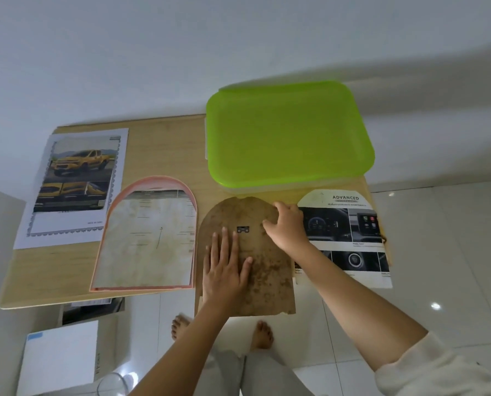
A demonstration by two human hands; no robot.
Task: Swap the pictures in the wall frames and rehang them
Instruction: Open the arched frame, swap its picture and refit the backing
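Backing board (267,278), brown, arched and stained, lies at 6 o'clock on the table (167,144), with its square end overhanging the near edge. Your left hand (224,267) presses flat on its lower half, fingers straight and slightly spread. Your right hand (287,224) sits at the board's 2 o'clock rim with fingers curled over the edge, apparently pinching it. I cannot tell whether the fingertips reach underneath. A small dark hanger clip (242,230) sits on the board between your two hands.

The pink-rimmed arched frame (155,178) lies just beside the board at 9 o'clock, face down, with a stained sheet (147,238) in it. The arched dashboard print (350,224) lies at 3 o'clock, partly under your right wrist. The yellow pickup sheet (78,181) is at 10 o'clock, its corner tucked beneath the frame. A green-lidded box (287,132) stands at 12 o'clock.

By my reading you are mid-swap: the frame is open, its back is out, and nothing is reassembled yet. Next, I judge, the chosen print needs to go into the frame, arch to arch. Then lift the board and seat it on top with the clip facing up. Keep weight on the board while it overhangs, or it could tip off.

Only "ADVANCED" on the dashboard print reads clearly. The line beneath it and the small print on the pickup sheet are too fine to make out.
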